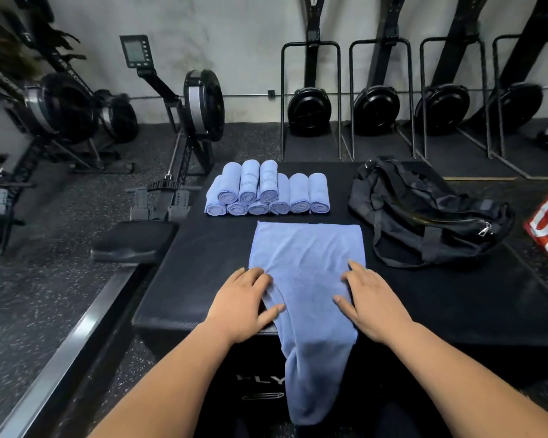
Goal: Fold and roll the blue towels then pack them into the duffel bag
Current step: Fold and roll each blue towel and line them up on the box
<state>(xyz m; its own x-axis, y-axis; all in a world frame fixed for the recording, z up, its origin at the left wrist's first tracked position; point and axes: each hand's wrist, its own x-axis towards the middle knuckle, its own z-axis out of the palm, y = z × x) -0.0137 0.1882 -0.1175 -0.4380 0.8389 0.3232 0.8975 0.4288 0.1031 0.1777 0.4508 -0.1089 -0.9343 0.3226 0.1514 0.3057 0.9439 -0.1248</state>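
We have the blue towel [307,263] spread in front of us on the black padded box [203,279]. Its long axis runs straight from near to far. The far half lies flat on the box top, and its far edge stops just short of the rolled towels [266,191], which are stacked in two tiers. The near end spills over the box's near edge and hangs down, bunched narrower.

Our left hand [244,301] rests on the towel's left border with its fingers spread and fairly straight, gripping nothing. Our right hand [374,305] mirrors it on the right border, also flat and wide. The towel lies between the two hands and under their fingertips, and neither hand is closer to it than the other. Its free length is divided, with part stretching away beyond the fingers and part hanging below the wrists.

Because the cloth runs away from us, we judge the next fold or roll has to travel along that near-far line, probably after the hanging end is brought up level.

The duffel bag [424,213] sits on the box to the far right, well apart from the hands, slumped, with its zip showing. Rowing machines [200,105] stand behind.
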